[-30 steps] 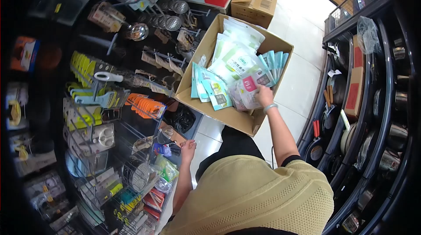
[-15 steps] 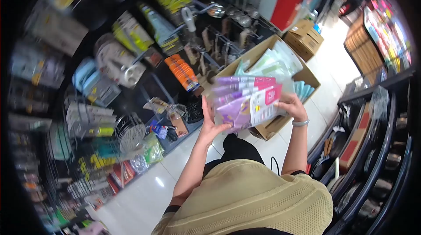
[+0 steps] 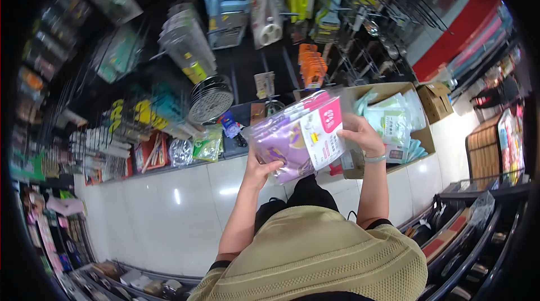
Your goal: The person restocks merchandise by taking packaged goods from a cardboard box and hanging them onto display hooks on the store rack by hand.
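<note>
Between my two hands is a stack of purple packets in clear plastic, with a pink-and-white printed label facing up. My left hand grips the lower left edge, thumb on top of the plastic. At the label end, my right hand pinches the right edge; a band circles that wrist. What is folded inside the packets cannot be made out. Just beyond my right hand stands an open cardboard box with pale green and white packets inside.
Hanging goods line the dark wall rack, among them orange packs, blue packs and round metal strainers. A smaller carton sits behind the open box. Shelving runs along the lower right. White tiled floor lies below.
My view has swung left, so the rack and box appear further right. The packets are now closer together, less fanned out, with the label turned more towards me. Both hands still hold them.
</note>
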{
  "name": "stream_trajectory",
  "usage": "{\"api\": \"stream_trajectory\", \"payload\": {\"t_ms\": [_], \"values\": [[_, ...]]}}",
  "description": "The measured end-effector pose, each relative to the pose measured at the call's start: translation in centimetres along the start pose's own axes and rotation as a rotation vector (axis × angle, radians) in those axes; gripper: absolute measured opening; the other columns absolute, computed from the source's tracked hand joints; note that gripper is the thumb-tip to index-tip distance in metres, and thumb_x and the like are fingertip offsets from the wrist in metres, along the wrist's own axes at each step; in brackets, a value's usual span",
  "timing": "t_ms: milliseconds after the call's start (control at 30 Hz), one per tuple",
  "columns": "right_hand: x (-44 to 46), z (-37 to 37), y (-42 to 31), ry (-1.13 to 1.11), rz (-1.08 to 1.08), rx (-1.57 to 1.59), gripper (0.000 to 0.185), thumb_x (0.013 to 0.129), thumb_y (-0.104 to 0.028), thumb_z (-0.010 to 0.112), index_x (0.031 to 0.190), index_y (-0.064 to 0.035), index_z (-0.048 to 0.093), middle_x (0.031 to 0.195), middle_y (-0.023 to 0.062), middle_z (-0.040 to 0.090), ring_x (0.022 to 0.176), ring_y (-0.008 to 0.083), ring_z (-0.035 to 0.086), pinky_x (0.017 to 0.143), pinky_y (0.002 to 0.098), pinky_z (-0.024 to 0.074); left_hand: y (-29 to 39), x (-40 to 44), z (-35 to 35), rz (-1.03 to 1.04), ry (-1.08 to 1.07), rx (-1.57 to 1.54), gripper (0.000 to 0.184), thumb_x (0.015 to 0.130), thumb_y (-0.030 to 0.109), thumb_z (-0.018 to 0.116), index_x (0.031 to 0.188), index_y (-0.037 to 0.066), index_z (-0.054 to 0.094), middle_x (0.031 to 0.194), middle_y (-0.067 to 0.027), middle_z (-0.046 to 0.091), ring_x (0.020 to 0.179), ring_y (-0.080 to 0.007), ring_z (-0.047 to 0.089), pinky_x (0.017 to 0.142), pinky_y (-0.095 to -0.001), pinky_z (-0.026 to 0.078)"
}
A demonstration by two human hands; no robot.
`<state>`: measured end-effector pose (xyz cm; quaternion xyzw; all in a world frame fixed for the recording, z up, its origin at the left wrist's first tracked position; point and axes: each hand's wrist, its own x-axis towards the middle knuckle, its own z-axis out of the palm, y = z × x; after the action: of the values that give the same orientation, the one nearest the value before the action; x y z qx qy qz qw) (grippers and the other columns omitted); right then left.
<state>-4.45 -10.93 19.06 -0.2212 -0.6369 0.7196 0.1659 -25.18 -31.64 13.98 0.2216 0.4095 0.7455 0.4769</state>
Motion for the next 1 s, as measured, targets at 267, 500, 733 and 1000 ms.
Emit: {"api": "stream_trajectory", "payload": {"t_ms": [267, 500, 733, 1000], "values": [[5.8, 12.5, -0.2, -0.403, -0.064, 0.637, 0.107, 0.067, -0.033, 0.076, 0.142, -0.0131, 0.002, 0.133, 0.0242, 0.034, 0.122, 0.0303, 0.037, 0.099, 0.0395, 0.0329, -0.2, -9.1, -9.8, 0.077, 0.596, -0.420, 0.042, 0.066, -0.004, 0.063, 0.104, 0.003, 0.047, 0.086, -0.0037, 0.054, 0.078, -0.0143, 0.054, 0.072, -0.0265, 0.045], [8.5, 25.9, 11.5, -0.424, 0.146, 0.918, 0.102, 0.052, -0.023, 0.083, 0.137, -0.0179, 0.027, 0.133, 0.0054, 0.041, 0.123, 0.0244, 0.038, 0.104, 0.0416, 0.0263, 7.1, -13.2, -11.4, 0.597, 0.689, -0.303, 0.047, 0.064, -0.008, 0.064, 0.106, 0.003, 0.046, 0.093, -0.0060, 0.054, 0.082, -0.0158, 0.055, 0.074, -0.0274, 0.046], [10.9, 38.8, 12.4, -0.507, 0.353, 1.159, 0.063, 0.061, -0.018, 0.078, 0.118, -0.0119, 0.051, 0.118, 0.0022, 0.054, 0.113, 0.0208, 0.047, 0.101, 0.0379, 0.0303, 9.6, -15.9, -14.9, 0.722, 0.858, 0.192, 0.068, 0.061, -0.001, 0.076, 0.115, 0.001, 0.035, 0.111, -0.0110, 0.050, 0.102, -0.0218, 0.053, 0.088, -0.0351, 0.044], [18.2, 48.9, 16.0, -0.569, 0.442, 1.176, 0.045, 0.067, -0.013, 0.069, 0.109, -0.0091, 0.054, 0.105, 0.0018, 0.060, 0.102, 0.0196, 0.054, 0.093, 0.0354, 0.0385, 15.3, -19.5, -23.8, 0.855, 0.786, 0.004, 0.089, 0.069, 0.017, 0.076, 0.135, 0.005, 0.018, 0.132, -0.0151, 0.033, 0.123, -0.0267, 0.034, 0.103, -0.0402, 0.025]]}}
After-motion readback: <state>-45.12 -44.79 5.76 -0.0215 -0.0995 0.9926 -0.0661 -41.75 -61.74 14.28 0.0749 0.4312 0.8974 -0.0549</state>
